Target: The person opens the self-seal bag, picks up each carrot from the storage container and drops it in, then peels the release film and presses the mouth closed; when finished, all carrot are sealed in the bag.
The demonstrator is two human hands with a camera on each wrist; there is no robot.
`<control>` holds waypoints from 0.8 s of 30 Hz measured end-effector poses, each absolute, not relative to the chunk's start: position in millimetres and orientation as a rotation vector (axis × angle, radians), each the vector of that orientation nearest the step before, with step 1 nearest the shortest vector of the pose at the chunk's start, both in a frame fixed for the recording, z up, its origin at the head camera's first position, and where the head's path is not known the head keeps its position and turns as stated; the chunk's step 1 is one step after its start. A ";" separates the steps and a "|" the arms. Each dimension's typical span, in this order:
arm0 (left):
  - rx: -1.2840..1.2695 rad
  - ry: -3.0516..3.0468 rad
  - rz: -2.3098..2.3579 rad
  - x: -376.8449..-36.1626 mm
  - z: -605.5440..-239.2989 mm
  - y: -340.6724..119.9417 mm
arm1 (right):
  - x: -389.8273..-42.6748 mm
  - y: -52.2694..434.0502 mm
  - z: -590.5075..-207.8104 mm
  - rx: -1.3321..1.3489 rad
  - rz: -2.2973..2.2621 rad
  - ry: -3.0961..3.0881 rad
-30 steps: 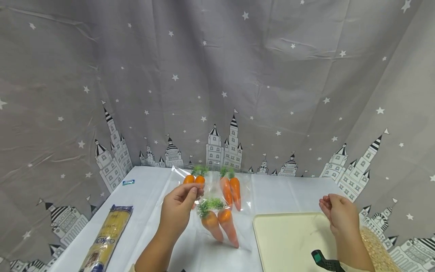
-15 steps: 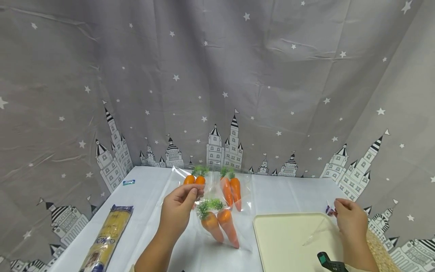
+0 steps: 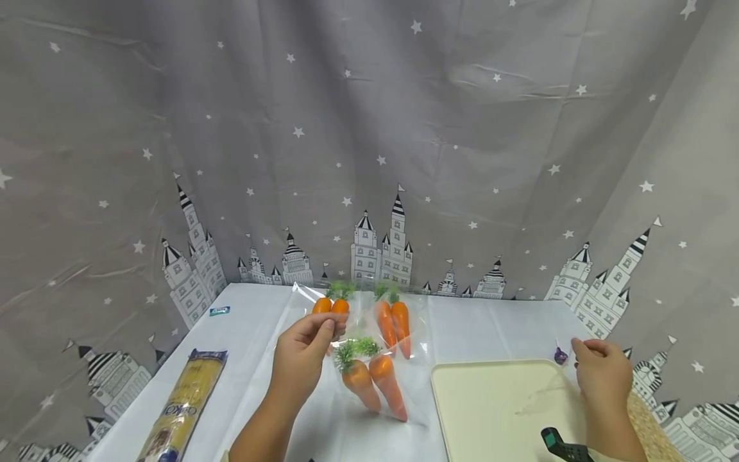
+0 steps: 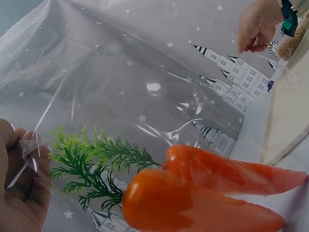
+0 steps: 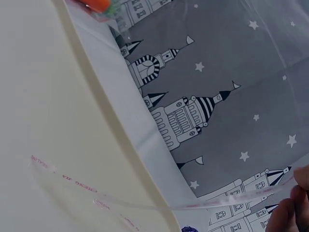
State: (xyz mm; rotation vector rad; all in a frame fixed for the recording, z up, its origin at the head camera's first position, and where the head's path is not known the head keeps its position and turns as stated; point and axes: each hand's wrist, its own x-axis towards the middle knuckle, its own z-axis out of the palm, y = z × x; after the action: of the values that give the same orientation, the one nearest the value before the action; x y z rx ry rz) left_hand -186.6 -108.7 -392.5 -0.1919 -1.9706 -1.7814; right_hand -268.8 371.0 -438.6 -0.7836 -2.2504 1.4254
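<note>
Thumb and fingers of my left hand [image 3: 306, 353] pinch the top edge of a clear plastic bag [image 4: 120, 92]. Two orange carrots [image 4: 203, 198] with feathery green tops [image 4: 91, 159] hang inside it, points downward. To the right, above the far right corner of the cream tray [image 3: 496, 410], my right hand [image 3: 603, 372] pinches the end of a thin clear strip [image 5: 227, 199]. Red lettering runs along that strip, which trails down over the tray in the right wrist view. A small purple item [image 3: 560, 355] lies beside the right hand, just past the tray's edge.
Two more clear bags lie behind the left hand, one with a pair of carrots [image 3: 399, 324], another with round-topped carrots [image 3: 322, 305]. A spaghetti pack [image 3: 187, 401] lies at left, a small teal packet [image 3: 219, 310] behind it. Something straw-coloured [image 3: 643, 427] stands right of the tray.
My right hand has moved right and slightly toward me with the strip, uncovering the small purple item. My left hand and the bag have stayed in place.
</note>
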 end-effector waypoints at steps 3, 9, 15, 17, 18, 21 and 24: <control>-0.201 -1.972 -1.774 -187.5 -392.4 -107.6 | -266.1 369.0 -436.7 -0.798 1.433 -2.205; -0.187 -1.975 -1.768 -187.7 -393.0 -107.5 | -264.6 362.4 -432.0 -0.789 1.421 -2.144; -0.170 -1.971 -1.777 -187.2 -391.5 -106.6 | -259.0 353.2 -423.5 -0.719 1.374 -2.104; -0.164 -1.973 -1.775 -186.7 -391.0 -105.9 | -256.7 350.4 -420.3 -0.696 1.352 -2.115; -0.160 -1.976 -1.771 -186.6 -391.0 -105.6 | -255.9 349.6 -418.9 -0.689 1.347 -2.122; -0.157 -1.979 -1.758 -186.5 -391.1 -105.3 | -254.4 348.0 -414.7 -0.670 1.291 -2.134; -0.149 -1.978 -1.760 -187.2 -391.8 -105.4 | -253.2 347.1 -409.7 -0.668 1.232 -2.145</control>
State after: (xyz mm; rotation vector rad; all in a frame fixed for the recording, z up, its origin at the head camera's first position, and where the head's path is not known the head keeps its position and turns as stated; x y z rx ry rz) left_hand -187.2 -105.4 -391.8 -0.1495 -1.9776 -1.7598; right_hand -253.2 347.1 -409.7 -0.6678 -2.1448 1.2316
